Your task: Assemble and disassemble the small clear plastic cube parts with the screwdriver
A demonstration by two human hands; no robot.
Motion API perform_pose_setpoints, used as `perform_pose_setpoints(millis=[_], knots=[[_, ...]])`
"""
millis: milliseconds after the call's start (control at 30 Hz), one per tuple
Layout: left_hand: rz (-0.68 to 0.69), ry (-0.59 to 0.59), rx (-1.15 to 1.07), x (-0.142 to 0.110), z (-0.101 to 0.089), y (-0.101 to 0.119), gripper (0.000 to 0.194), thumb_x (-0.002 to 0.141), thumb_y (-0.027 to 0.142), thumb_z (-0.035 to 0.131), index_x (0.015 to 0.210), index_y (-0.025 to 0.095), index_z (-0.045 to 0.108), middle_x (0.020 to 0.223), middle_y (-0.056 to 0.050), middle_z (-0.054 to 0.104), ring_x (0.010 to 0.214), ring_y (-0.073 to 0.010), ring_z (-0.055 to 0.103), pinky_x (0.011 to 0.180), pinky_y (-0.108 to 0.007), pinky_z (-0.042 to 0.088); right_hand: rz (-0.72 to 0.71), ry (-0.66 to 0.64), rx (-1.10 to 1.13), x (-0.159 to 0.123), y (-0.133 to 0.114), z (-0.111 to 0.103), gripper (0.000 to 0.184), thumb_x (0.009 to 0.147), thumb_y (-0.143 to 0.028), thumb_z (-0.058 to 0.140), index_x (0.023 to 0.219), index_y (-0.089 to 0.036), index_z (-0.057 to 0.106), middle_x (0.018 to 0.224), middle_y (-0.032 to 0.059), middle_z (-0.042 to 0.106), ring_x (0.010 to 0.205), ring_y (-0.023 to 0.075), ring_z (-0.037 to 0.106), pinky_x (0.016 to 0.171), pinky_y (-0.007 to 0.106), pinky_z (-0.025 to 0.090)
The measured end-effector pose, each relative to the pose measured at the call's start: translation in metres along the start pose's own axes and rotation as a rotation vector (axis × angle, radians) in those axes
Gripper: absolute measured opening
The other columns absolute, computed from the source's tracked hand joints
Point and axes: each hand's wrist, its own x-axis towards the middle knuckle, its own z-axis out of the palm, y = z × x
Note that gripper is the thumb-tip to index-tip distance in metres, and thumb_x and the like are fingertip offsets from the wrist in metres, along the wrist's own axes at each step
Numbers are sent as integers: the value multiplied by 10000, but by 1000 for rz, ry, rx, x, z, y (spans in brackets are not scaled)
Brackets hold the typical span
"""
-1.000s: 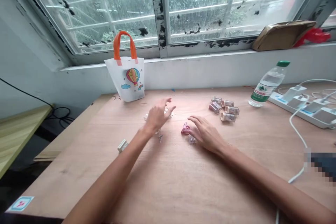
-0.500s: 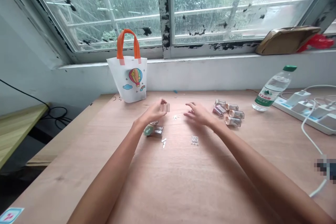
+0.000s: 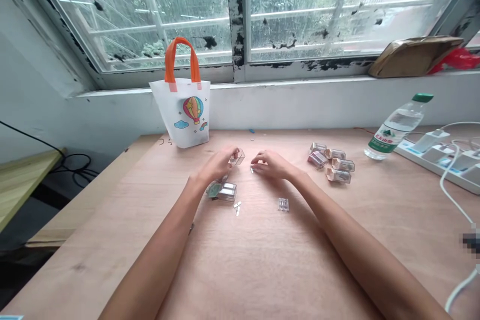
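- Two bare hands work above a pale wooden table [image 3: 240,270], both forearms reaching in from the near edge.
- The left hand [image 3: 217,165] is near the middle of the table, its fingers and thumb closed around a small clear box [image 3: 238,157], which juts out toward the right hand.
- The right hand [image 3: 272,164] is just across from it, fingers bent, the tips low beside a small pale piece [image 3: 252,169] on the table; whether they grip it, I cannot tell.
- Close to the left wrist, on the near side, lies a clear case [image 3: 228,192], with a greenish item [image 3: 213,190] beside it, partly hidden by the arm.
- Nearer the viewer are two small flat metal pieces [image 3: 237,208], one touching or overlapping the other.
- Nearer than the right hand, beside its forearm, lies a clear ridged piece [image 3: 283,204].
- To the right of the right hand, well apart from it, sits a cluster of five small boxes [image 3: 338,175].
- At the back left stands a white bag [image 3: 183,125] with orange handles and a hot-air balloon print.
- At the back right, a green-capped water bottle [image 3: 393,127] appears tilted, next to a white power strip [image 3: 448,170] with plugs.
- Behind everything is a window [image 3: 318,15] with peeling paint on its frame.
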Motion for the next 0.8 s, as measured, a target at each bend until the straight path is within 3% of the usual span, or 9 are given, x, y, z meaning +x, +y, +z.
perform_pose_setpoints(millis=[167, 300, 367, 467, 567, 667, 800], knots=[[-134, -139, 212, 1, -2, 20, 289, 784, 117, 551, 1057, 198, 597, 1177, -102, 667, 1112, -284, 597, 958, -391, 468, 49, -68, -47, -1, 1, -5, 210, 895, -359, 705, 1049, -259, 806, 1157, 74, 717, 958, 231, 675, 832, 308, 469], [-190, -180, 323, 2, -15, 37, 514, 813, 120, 548, 1324, 168, 524, 1407, -151, 573, 1328, -332, 493, 1092, -461, 387, 46, -80, -45, 0, 4, -4, 211, 879, -355, 731, 1059, -281, 812, 1171, 62, 710, 906, 207, 687, 805, 289, 473], [-150, -149, 328, 1, -25, 48, 578, 855, 160, 549, 1424, 160, 450, 1484, -157, 514, 1389, -334, 440, 1122, -474, 361, 22, -84, -45, 0, 5, -4, 191, 888, -331, 724, 1049, -283, 815, 1144, 53, 718, 915, 198, 688, 821, 282, 468], [-53, 6, 336, -1, -32, 71, 478, 923, 230, 538, 1393, 153, 489, 1459, -143, 547, 1381, -321, 451, 1130, -470, 347, -20, -110, -49, -3, 4, -7, 161, 907, -310, 705, 1019, -294, 820, 1137, 39, 729, 960, 195, 679, 851, 281, 450], [85, 211, 331, -8, -18, 98, 309, 971, 240, 510, 1267, 188, 580, 1375, -104, 621, 1309, -283, 520, 1139, -463, 324, -43, -143, -82, -13, -1, -15, 142, 903, -306, 712, 992, -302, 823, 1180, 40, 730, 1064, 236, 639, 885, 313, 414], [185, 346, 272, -20, 11, 118, 213, 995, 245, 497, 1169, 218, 617, 1332, -82, 651, 1238, -261, 573, 1111, -458, 345, -43, -165, -139, -29, -6, -29, 143, 896, -314, 727, 1006, -306, 818, 1241, 58, 716, 1185, 287, 566, 952, 369, 360], [176, 373, 124, -32, 44, 132, 221, 961, 124, 463, 1091, 208, 621, 1237, -82, 677, 1159, -259, 607, 1032, -447, 415, -51, -218, -240, -58, -7, -47, 197, 937, -354, 684, 1089, -294, 795, 1360, 85, 663, 1264, 301, 525, 1003, 419, 321]])
